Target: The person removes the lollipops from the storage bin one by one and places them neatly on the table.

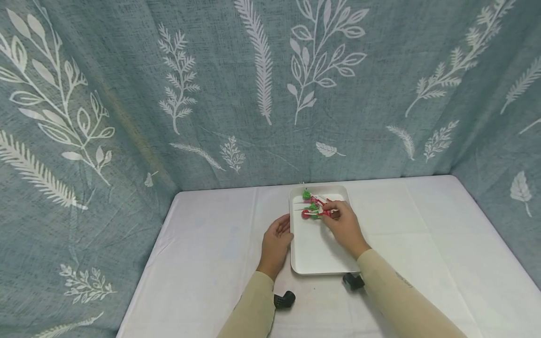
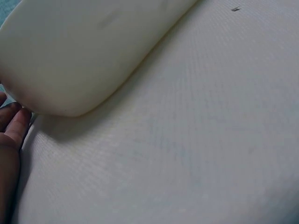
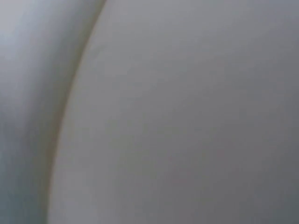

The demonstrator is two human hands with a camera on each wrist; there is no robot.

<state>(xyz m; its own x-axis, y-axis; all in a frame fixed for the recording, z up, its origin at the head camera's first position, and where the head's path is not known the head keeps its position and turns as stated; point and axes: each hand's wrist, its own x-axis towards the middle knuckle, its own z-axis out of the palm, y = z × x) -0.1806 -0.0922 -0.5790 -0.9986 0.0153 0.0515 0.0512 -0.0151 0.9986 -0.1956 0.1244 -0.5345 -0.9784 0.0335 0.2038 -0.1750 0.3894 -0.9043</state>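
Note:
A shallow white tray [image 1: 321, 253] holds several wrapped lollipops, green and red, grouped toward its far end. My right hand [image 1: 345, 229] reaches over the tray from the right. Its thumb and fingertips pinch a red lollipop [image 1: 327, 213], partly covered by the fingers. Just left of them lie another red lollipop [image 1: 305, 214] and a green lollipop [image 1: 306, 194]. Against the tray's left side rests my left hand [image 1: 276, 241], fingers loosely bent along the wall. In the left wrist view, fingers [image 2: 18, 125] touch the tray's corner [image 2: 70, 88]. The right wrist view shows only blurred white surfaces.
A white cloth covers the table [image 1: 220, 244] under the tray. A blue-grey curtain [image 1: 253, 94] with white leaf prints stands behind the table and at both sides. Black wrist devices [image 1: 285, 300] sit below both forearms.

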